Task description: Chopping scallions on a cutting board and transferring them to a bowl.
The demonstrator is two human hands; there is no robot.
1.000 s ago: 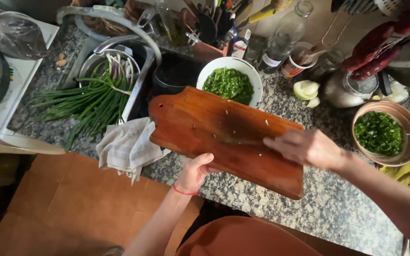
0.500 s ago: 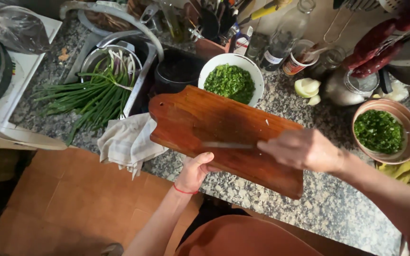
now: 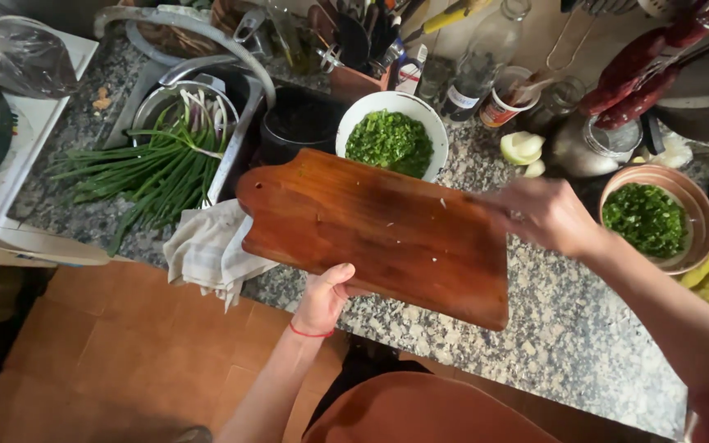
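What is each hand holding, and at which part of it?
The left hand grips the wooden cutting board at its near long edge. The right hand is blurred at the board's right end; whether it holds anything cannot be told.

Brown wooden cutting board (image 3: 379, 234), handled, flat on speckled counter (image 3: 568, 344)

1 head view — steeply down, near the counter (image 3: 568, 344).

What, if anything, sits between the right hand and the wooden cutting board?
Nothing visible. The right hand hovers blurred at the far right edge of the cutting board, with no object between them. The left hand grips the board's near edge from below. The white bowl of chopped greens sits behind the board.
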